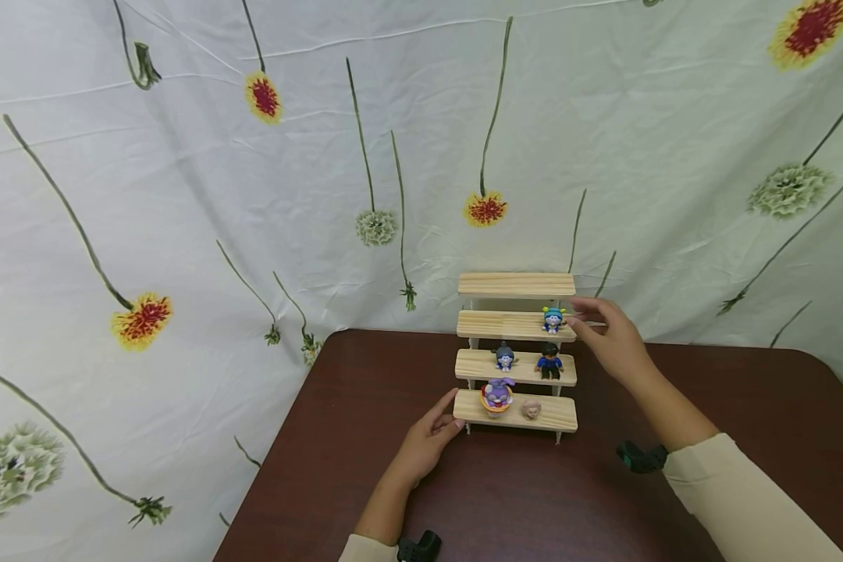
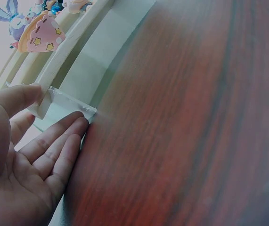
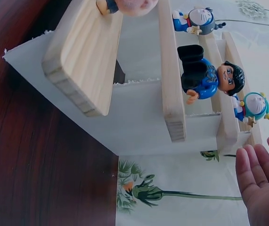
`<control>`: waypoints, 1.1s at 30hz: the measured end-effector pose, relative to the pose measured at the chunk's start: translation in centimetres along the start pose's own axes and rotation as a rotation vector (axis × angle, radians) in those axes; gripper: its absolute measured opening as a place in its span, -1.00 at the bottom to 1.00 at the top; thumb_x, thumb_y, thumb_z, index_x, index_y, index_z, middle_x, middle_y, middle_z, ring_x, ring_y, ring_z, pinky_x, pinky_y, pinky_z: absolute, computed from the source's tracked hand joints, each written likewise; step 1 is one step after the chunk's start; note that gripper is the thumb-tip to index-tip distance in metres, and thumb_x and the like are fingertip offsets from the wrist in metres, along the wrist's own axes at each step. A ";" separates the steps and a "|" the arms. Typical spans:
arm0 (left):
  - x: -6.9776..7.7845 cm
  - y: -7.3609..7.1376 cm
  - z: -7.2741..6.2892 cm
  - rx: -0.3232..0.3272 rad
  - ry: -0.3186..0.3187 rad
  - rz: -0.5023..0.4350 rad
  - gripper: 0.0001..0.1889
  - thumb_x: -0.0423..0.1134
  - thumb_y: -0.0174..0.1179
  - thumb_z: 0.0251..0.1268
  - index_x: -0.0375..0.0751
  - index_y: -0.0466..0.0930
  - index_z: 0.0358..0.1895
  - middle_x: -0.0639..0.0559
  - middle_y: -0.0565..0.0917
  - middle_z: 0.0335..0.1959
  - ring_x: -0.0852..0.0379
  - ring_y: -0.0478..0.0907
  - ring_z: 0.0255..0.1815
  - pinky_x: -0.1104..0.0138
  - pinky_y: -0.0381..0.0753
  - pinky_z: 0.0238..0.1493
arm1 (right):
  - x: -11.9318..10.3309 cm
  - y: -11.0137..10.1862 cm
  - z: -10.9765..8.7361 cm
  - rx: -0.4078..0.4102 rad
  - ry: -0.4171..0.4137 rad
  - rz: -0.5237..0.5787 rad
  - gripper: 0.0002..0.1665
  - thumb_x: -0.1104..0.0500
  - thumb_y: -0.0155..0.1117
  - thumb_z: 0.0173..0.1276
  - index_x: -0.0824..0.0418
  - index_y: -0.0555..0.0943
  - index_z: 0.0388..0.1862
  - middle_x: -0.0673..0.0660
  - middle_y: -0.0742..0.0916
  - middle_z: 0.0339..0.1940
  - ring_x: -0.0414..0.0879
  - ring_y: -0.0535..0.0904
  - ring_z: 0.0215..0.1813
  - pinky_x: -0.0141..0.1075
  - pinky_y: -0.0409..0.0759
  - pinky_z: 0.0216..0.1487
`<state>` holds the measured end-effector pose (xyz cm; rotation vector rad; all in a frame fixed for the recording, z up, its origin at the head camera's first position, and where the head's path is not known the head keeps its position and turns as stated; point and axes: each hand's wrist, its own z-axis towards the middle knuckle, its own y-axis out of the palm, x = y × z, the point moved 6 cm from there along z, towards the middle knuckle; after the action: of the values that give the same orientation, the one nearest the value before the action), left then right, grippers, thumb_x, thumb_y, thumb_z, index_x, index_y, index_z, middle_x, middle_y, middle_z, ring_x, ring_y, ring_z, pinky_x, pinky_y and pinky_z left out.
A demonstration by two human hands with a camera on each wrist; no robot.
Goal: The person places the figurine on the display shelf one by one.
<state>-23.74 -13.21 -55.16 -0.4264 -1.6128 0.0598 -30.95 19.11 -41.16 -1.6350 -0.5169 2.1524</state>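
Observation:
A four-step wooden display shelf [image 1: 517,283] stands on the table. My left hand [image 1: 425,442] is at the left end of its lowest step, fingers fairly straight; in the left wrist view the thumb [image 2: 28,94] touches the board's end. My right hand [image 1: 611,341] hovers by the right end of the upper steps, fingers apart, next to a figurine in a teal hood [image 1: 553,319]. One step lower sit a grey-blue figurine [image 1: 504,357] and a black-haired toy figure in blue [image 1: 549,363]. The bottom step bears a purple rabbit-eared figurine [image 1: 497,395] and a small pinkish figurine [image 1: 531,409].
The shelf's white side panel [image 3: 139,113] reaches down to the dark red-brown table [image 1: 365,390]. Behind the table hangs a white cloth [image 1: 309,195] printed with flowers. Dark wrist devices [image 1: 419,545] sit on both wrists.

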 end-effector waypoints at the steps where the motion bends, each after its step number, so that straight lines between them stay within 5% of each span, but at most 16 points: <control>1: 0.0 0.0 0.0 -0.001 0.000 -0.001 -0.39 0.08 0.19 0.47 0.44 0.25 0.52 -0.04 0.73 0.07 0.11 0.64 0.13 0.08 0.53 0.23 | 0.1 -0.1 -0.1 0.000 0.004 0.000 -0.37 -0.11 0.12 0.58 0.23 0.42 0.44 0.26 0.50 0.37 0.14 0.48 0.31 0.06 0.50 0.27; 11: -0.1 0.0 0.0 0.004 -0.010 0.001 -0.39 0.07 0.19 0.46 0.48 0.25 0.51 -0.02 0.73 0.08 0.11 0.64 0.14 0.06 0.52 0.25 | 0.9 -1.2 -0.7 0.034 -0.013 -0.005 -0.42 -0.03 0.14 0.58 0.31 0.46 0.39 0.29 0.55 0.34 0.07 0.49 0.24 -0.62 0.43 0.02; 21: -0.1 0.0 0.0 0.004 0.000 0.012 -0.40 0.06 0.19 0.47 0.46 0.25 0.52 -0.05 0.73 0.08 0.08 0.64 0.15 0.04 0.52 0.25 | 1.7 -2.9 -1.6 0.045 0.005 -0.020 -0.40 -0.06 0.12 0.58 0.33 0.46 0.38 0.30 0.56 0.32 -0.54 0.37 0.06 -0.68 0.41 -0.02; 33: 0.0 0.0 0.2 0.002 0.002 0.007 -0.40 0.03 0.18 0.49 0.40 0.25 0.53 -0.08 0.73 0.06 0.07 0.64 0.13 0.08 0.52 0.21 | 3.2 -4.2 -3.0 0.077 0.042 -0.047 -0.41 -0.10 0.13 0.57 0.31 0.50 0.33 0.31 0.61 0.28 -0.65 0.35 -0.02 -0.67 0.40 -0.06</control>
<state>-23.93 -13.16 -55.18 -0.4302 -1.6093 0.0668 -28.49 24.58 -42.43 -1.6076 -0.4495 2.0733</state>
